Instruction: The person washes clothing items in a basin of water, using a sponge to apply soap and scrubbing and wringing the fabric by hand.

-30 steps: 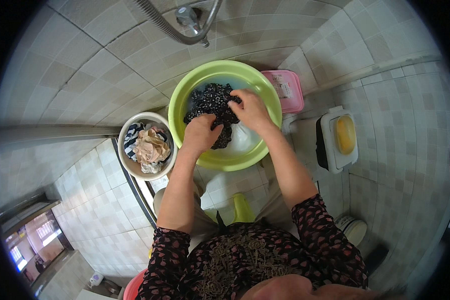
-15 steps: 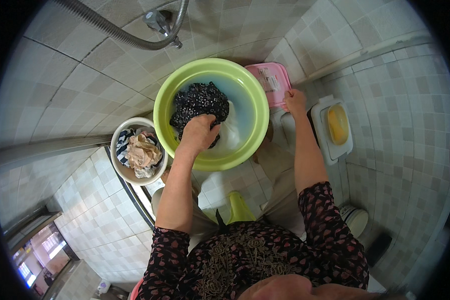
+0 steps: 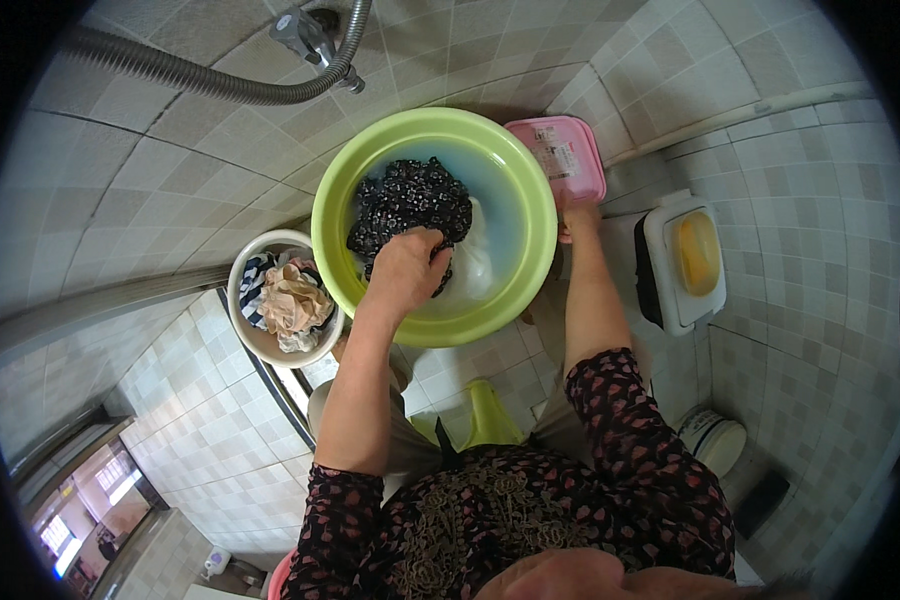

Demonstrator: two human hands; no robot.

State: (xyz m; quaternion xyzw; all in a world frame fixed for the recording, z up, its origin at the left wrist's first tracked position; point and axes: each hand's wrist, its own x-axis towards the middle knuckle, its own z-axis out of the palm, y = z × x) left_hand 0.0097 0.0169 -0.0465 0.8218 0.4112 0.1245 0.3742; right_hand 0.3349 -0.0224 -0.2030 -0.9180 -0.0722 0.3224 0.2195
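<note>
A large lime-green basin (image 3: 530, 262) holds bluish, cloudy water. In it lies a bunched black garment (image 3: 408, 198) with a small pale print, beside a submerged white cloth (image 3: 477, 262). My left hand (image 3: 406, 268) is closed on the near side of the black garment, thumb to the right. To the right of the basin rests a pink plastic container (image 3: 568, 160) with a printed label on its top. At the container's near edge, my right hand (image 3: 580, 220) is closed with curled fingers. Its fingertips are partly hidden, so whatever they hold does not show.
A whitish bucket of clothes (image 3: 282, 352) stands left of the basin. A grey shower hose (image 3: 210, 85) and tap (image 3: 305, 38) are on the wall above. At the right are a white bin with a yellow lid (image 3: 698, 255) and a white tub (image 3: 718, 447). A green stool (image 3: 490, 415) shows beneath me.
My right hand has moved from the pink container's near right corner leftward and nearer along its edge. My left hand stays on the black garment. The view has shifted slightly.
</note>
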